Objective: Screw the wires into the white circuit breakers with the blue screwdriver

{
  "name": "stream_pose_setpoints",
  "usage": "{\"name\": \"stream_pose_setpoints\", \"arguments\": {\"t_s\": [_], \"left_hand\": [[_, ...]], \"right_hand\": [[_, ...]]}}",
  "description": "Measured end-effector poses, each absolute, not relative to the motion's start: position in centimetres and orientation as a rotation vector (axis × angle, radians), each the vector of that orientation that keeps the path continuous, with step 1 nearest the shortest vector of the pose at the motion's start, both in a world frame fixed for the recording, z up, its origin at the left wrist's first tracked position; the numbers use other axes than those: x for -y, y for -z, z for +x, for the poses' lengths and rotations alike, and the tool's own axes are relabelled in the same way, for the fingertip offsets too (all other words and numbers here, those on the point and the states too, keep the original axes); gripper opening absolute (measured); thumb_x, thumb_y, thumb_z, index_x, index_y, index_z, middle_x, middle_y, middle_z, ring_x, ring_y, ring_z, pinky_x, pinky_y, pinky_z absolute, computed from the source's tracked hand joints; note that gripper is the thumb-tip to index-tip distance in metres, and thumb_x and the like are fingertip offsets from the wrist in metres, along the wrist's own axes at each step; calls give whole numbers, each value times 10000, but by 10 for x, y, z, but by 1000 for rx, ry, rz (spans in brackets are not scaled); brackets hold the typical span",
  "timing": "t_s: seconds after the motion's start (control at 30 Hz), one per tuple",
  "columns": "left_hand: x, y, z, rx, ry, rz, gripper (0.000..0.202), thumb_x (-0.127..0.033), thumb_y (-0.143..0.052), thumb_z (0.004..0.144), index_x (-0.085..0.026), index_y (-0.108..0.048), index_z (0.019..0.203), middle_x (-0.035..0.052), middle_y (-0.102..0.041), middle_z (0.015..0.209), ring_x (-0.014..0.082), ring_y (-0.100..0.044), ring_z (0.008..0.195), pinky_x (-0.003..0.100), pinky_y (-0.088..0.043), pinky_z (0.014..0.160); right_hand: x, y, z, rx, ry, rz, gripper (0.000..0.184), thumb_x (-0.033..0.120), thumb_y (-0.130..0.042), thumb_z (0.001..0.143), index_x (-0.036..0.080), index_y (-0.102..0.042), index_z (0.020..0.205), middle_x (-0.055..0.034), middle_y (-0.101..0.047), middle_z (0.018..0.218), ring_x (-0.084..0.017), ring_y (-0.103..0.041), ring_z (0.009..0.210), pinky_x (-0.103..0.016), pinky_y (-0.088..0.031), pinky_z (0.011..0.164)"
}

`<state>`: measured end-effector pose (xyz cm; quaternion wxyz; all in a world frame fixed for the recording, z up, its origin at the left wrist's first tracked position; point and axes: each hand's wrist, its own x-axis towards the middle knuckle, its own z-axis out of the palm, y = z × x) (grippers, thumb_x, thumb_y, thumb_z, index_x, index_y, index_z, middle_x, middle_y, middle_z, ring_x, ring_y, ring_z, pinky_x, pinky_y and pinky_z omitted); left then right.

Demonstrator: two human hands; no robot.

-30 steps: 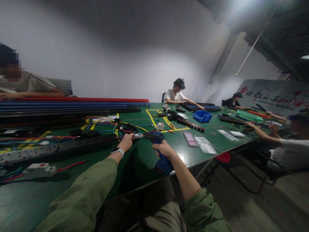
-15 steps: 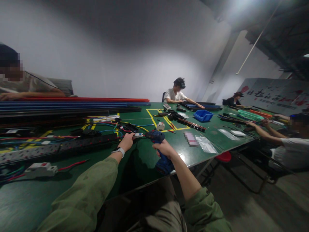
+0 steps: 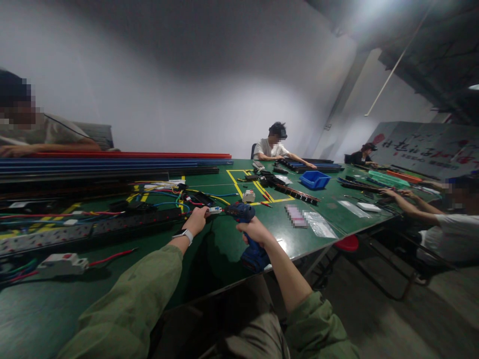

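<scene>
My right hand point(image 3: 255, 231) is wrapped round the handle of a blue cordless drill point(image 3: 243, 213), its nose pointing left. Between the fingers of my left hand point(image 3: 197, 219) is a small white and grey block point(image 3: 214, 210) that looks like a circuit breaker. The drill's tip meets or nearly meets the block's right end; I cannot tell whether they touch. Behind them another white breaker point(image 3: 248, 196) stands on the green table point(image 3: 224, 259). Coloured wires point(image 3: 164, 192) lie just beyond my left hand.
A long socket strip point(image 3: 93, 230) and a white breaker with a red wire point(image 3: 65, 263) lie at left. Blue and red rails point(image 3: 149, 162) are stacked behind. A blue bin point(image 3: 315, 180) and plastic bag point(image 3: 320, 224) are on the right. Other people point(image 3: 275, 144) sit around the table.
Both hands, the block and the drill stay in almost the same place. The view has shifted very slightly.
</scene>
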<state>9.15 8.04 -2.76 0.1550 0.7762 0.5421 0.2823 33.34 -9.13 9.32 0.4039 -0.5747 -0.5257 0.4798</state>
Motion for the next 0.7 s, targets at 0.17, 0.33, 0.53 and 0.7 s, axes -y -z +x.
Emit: {"name": "stream_pose_setpoints", "arguments": {"t_s": [0.17,0.33,0.53,0.7], "left_hand": [[-81,30,92,-1555,-819,2210,349,-186,-488,1005,-174,-690,1290,121,-600,1046,245,-633,1011,361,-461,1055],[-81,28,92,-1556,-813,2203,338,-198,-492,1006,-175,-701,1271,119,-603,1030,241,-635,993,354,-469,1042],[-78,25,92,-1554,-815,2186,349,-222,-467,1021,-185,-700,1278,115,-591,1040,228,-637,951,356,-480,1030],[-77,25,92,-1545,-821,2184,343,-194,-474,1002,-180,-699,1260,119,-589,1051,234,-632,980,363,-473,1053]], "right_hand": [[90,-91,335,1337,-1215,-1456,154,168,-662,799,214,-520,835,89,-461,463,-112,-477,384,-197,-350,403],[90,-92,335,1339,-1225,-1466,153,181,-660,804,215,-512,825,82,-482,463,-115,-478,374,-206,-361,404],[91,-93,335,1333,-1226,-1460,145,179,-663,799,209,-522,817,79,-481,464,-116,-476,375,-210,-354,402],[93,-96,334,1320,-1231,-1462,150,166,-665,800,210,-523,819,77,-480,464,-118,-476,378,-210,-357,402]]}}
